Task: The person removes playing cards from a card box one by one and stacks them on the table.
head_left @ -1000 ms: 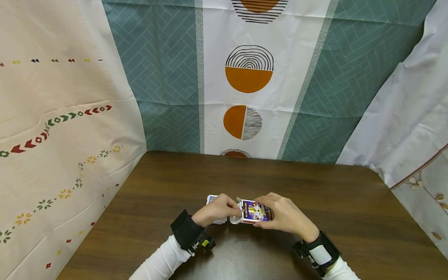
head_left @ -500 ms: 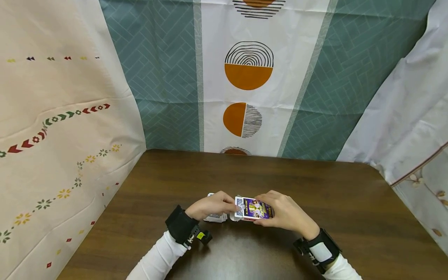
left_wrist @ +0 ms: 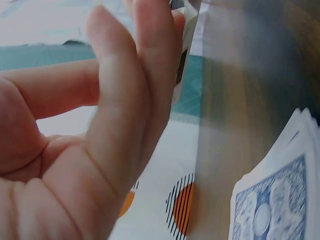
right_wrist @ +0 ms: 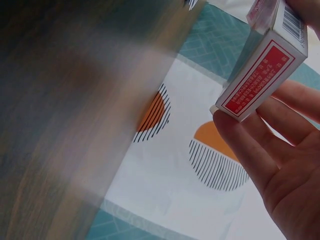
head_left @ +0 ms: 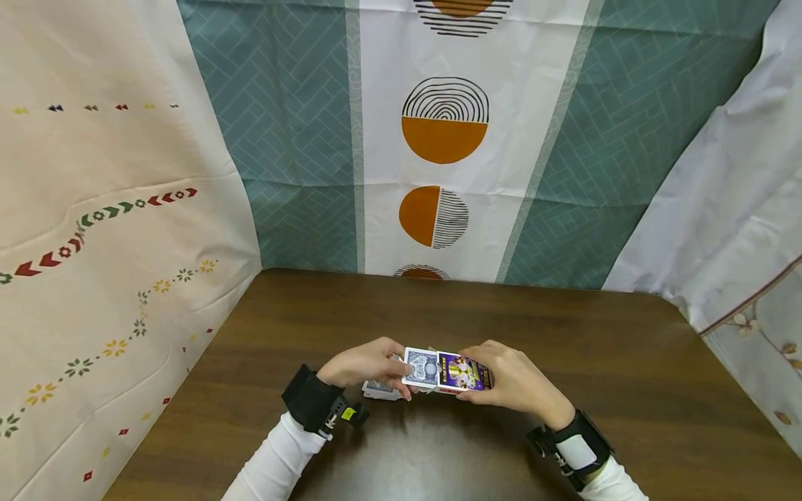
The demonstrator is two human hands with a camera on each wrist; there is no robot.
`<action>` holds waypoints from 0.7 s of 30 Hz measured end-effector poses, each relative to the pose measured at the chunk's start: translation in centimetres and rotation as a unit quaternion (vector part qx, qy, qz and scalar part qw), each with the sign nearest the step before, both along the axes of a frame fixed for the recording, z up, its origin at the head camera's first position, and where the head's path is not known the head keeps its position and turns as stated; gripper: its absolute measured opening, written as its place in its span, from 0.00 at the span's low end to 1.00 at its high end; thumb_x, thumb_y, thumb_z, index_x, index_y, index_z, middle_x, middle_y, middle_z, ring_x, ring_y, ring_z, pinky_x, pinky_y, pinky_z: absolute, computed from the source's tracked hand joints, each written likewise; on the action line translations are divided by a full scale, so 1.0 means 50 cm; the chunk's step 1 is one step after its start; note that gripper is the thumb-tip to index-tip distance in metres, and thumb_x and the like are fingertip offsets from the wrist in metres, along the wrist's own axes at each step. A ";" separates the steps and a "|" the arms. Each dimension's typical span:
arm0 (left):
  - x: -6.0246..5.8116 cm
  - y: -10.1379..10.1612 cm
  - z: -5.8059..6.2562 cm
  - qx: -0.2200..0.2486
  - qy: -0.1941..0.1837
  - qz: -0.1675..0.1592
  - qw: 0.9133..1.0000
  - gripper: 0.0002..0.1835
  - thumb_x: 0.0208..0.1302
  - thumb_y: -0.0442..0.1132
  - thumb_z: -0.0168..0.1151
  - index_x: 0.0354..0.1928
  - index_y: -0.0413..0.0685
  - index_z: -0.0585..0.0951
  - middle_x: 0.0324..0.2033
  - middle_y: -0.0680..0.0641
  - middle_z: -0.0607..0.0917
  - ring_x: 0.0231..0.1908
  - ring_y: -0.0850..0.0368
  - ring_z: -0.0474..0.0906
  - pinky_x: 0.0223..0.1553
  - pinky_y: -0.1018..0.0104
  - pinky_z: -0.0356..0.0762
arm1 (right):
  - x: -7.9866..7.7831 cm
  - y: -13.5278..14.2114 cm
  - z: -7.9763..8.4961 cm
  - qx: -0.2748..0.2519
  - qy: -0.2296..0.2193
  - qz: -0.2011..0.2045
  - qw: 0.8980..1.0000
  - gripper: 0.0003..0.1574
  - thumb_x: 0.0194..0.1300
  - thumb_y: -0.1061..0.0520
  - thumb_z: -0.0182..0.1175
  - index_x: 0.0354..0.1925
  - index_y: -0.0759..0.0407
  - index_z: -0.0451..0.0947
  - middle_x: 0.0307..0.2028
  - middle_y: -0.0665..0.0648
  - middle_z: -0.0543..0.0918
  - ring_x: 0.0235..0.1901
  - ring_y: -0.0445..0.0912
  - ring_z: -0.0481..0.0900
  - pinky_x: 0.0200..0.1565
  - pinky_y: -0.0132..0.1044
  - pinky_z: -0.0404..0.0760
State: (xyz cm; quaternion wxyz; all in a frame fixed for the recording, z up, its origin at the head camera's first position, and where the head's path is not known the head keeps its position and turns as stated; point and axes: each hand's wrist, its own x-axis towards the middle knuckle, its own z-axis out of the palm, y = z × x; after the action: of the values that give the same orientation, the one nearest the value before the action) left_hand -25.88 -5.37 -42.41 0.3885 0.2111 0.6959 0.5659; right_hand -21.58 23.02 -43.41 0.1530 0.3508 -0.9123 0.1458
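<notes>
My right hand (head_left: 516, 383) grips a purple card box (head_left: 464, 374) with a gold trophy picture. In the right wrist view the box's red-and-white side (right_wrist: 260, 77) faces the camera, held between thumb and fingers. Blue-backed playing cards (head_left: 422, 367) stick well out of the box's left end. My left hand (head_left: 363, 365) pinches them at their left edge. Beneath and beside that hand lies a loose stack of blue-backed playing cards (head_left: 380, 391), partly hidden. The left wrist view shows this stack (left_wrist: 272, 205) at lower right, its edges uneven.
The brown wooden table (head_left: 564, 341) spreads around both hands. Behind it hangs a teal and white cloth (head_left: 301, 174) with orange circles. A cream patterned cloth (head_left: 125, 229) hangs at the left and a white one (head_left: 720, 209) at the right.
My left hand has moved leftward from the box's open end, drawing the cards out with it. The right hand has kept the box almost still.
</notes>
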 end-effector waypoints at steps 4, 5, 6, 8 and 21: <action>-0.005 -0.018 0.005 -0.011 0.039 0.012 0.999 0.15 0.67 0.30 0.54 0.53 0.28 0.74 0.36 0.42 0.83 0.28 0.57 0.81 0.38 0.66 0.79 | 0.001 0.000 0.000 0.001 -0.003 -0.007 1.000 0.38 0.49 0.31 0.70 0.50 0.53 0.81 0.41 0.47 0.84 0.38 0.36 0.76 0.37 0.31 0.78; -0.007 -0.023 0.007 -0.015 0.051 0.013 0.999 0.14 0.67 0.30 0.55 0.52 0.29 0.75 0.35 0.43 0.83 0.28 0.57 0.80 0.38 0.65 0.78 | 0.001 0.000 0.000 0.002 -0.006 -0.008 1.000 0.38 0.49 0.31 0.70 0.51 0.53 0.81 0.41 0.47 0.84 0.38 0.35 0.76 0.37 0.31 0.78; -0.008 -0.027 0.008 -0.016 0.059 0.013 0.998 0.13 0.66 0.30 0.55 0.50 0.29 0.76 0.34 0.43 0.83 0.27 0.57 0.79 0.38 0.65 0.77 | 0.001 -0.001 0.000 0.004 -0.008 -0.010 1.000 0.38 0.49 0.31 0.69 0.51 0.53 0.81 0.41 0.47 0.84 0.38 0.36 0.75 0.36 0.31 0.78; -0.012 -0.036 0.010 -0.017 0.072 0.013 0.997 0.12 0.65 0.30 0.57 0.48 0.30 0.76 0.31 0.44 0.82 0.27 0.56 0.78 0.37 0.64 0.77 | 0.002 -0.001 0.001 0.006 -0.012 -0.013 1.000 0.38 0.49 0.31 0.69 0.51 0.53 0.81 0.42 0.48 0.84 0.39 0.36 0.75 0.36 0.30 0.77; -0.039 -0.089 0.012 -0.036 0.109 0.062 0.991 0.14 0.69 0.31 0.53 0.52 0.29 0.79 0.28 0.48 0.78 0.27 0.60 0.72 0.32 0.72 0.72 | 0.002 0.000 -0.002 0.004 -0.009 -0.013 1.000 0.39 0.50 0.30 0.68 0.51 0.53 0.81 0.43 0.48 0.84 0.39 0.36 0.75 0.36 0.29 0.77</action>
State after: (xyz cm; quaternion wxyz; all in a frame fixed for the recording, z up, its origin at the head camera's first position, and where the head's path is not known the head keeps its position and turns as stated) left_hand -27.84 -9.83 -41.79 0.2821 0.2142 0.7659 0.5366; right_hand -21.49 23.00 -43.50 0.1454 0.3380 -0.9187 0.1432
